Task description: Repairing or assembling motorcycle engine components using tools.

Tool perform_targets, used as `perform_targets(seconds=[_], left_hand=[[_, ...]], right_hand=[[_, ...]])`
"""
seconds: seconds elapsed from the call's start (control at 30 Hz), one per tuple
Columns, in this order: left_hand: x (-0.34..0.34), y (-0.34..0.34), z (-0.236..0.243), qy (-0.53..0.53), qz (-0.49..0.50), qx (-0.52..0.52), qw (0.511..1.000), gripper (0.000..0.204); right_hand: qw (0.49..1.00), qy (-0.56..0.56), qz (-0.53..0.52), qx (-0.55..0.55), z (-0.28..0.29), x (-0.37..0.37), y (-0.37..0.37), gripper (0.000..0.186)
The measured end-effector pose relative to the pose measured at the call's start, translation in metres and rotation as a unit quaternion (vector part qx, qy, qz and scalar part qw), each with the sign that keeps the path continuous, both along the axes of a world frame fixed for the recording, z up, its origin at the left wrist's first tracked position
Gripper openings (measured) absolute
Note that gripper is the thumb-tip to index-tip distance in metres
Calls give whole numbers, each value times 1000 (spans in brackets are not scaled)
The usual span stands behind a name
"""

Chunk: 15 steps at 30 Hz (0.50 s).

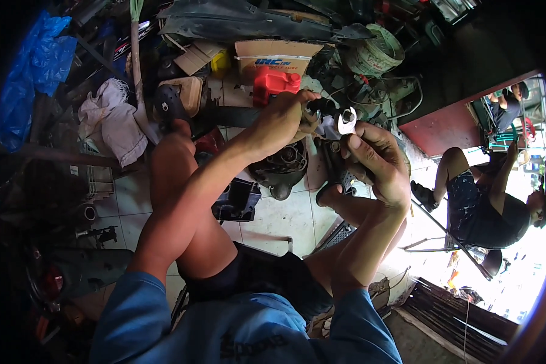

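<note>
My left hand (288,118) is closed round a dark metal part (323,110) at the upper middle of the head view; its far side is hidden by my fingers. My right hand (376,164) grips a silver open-ended wrench (346,127), its jaw at a small bolt end beside that part, with the thumb on the wrench. Whether the jaw is seated on the bolt is unclear. Below my hands, a greasy round mechanical assembly (279,173) lies on the tiles, with a black plastic housing (236,200) to its left.
A red jug (276,86), cardboard box (279,51), bucket (375,50) and white cloth (112,121) lie beyond and left. Blue plastic sheeting (24,91) hangs at far left. A seated person (485,218) is at right beside a maroon counter (434,121); another person (505,103) is farther back.
</note>
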<state>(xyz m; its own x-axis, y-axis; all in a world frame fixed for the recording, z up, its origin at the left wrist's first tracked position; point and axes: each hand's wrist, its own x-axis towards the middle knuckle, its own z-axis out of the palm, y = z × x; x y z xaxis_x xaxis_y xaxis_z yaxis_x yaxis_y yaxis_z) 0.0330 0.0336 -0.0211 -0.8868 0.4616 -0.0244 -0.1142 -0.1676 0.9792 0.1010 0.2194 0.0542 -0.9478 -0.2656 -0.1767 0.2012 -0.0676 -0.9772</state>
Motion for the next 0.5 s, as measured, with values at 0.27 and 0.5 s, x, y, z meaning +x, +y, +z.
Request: perform_targets(seconds=[0.27,0.5], left_hand=[[-3,-3,0,-29,-29,3,999,30],[-3,1,-2,37,51,-90,994,36]], right_hand=[[1000,-5,-13,6,1,2,-3,24],[1000,-9,1,-23,-2,-2,-7,22]])
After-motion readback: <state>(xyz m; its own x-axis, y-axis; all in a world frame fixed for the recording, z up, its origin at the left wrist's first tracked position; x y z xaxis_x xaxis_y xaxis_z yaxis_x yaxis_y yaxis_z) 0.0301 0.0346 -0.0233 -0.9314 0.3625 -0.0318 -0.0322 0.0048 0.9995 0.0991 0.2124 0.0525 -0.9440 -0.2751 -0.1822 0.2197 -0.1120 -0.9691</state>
